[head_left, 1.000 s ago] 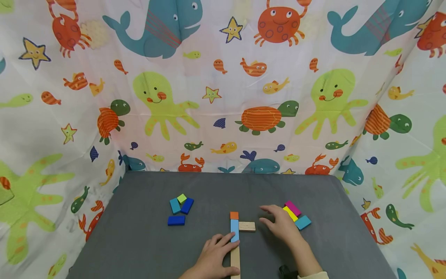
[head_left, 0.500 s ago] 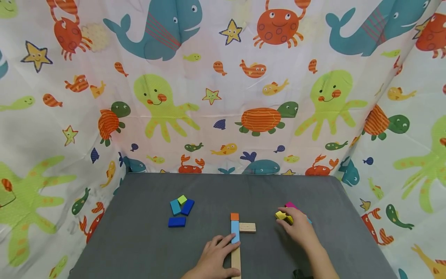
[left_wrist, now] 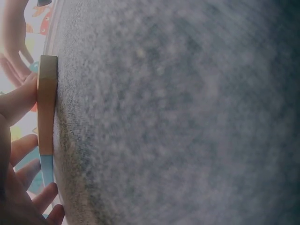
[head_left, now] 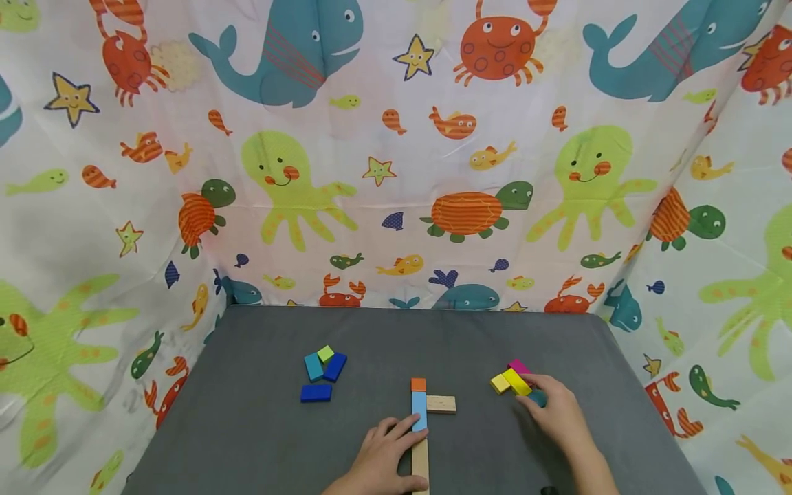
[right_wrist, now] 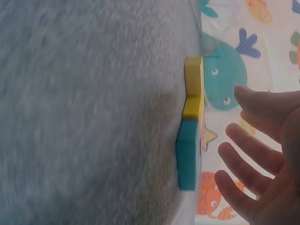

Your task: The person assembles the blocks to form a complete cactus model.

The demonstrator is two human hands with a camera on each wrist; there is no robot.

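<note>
In the head view my left hand (head_left: pixel 386 457) rests with spread fingers on the light blue block (head_left: pixel 419 405) and the long wooden block (head_left: pixel 420 459). An orange block (head_left: pixel 418 384) tops that row, and a short wooden block (head_left: pixel 441 404) juts to its right. My right hand (head_left: pixel 559 412) hovers over the teal block (head_left: pixel 538 397), partly covering it. Beside it lie a bright yellow block (head_left: pixel 516 381), a paler yellow block (head_left: pixel 500 383) and a magenta block (head_left: pixel 518 366). The right wrist view shows the right hand (right_wrist: pixel 262 159) holding nothing, its fingers apart from the teal block (right_wrist: pixel 188 154).
At the left of the grey table (head_left: pixel 260 440) lie two dark blue blocks (head_left: pixel 316 393), a teal block (head_left: pixel 313 367) and a green block (head_left: pixel 325 354). A patterned curtain (head_left: pixel 396 261) stands behind the table and along its sides.
My right hand reached right to the coloured blocks, and a pale yellow block now lies left of the bright yellow one. The hand has since let go and moved slightly right. My left hand stayed put.
</note>
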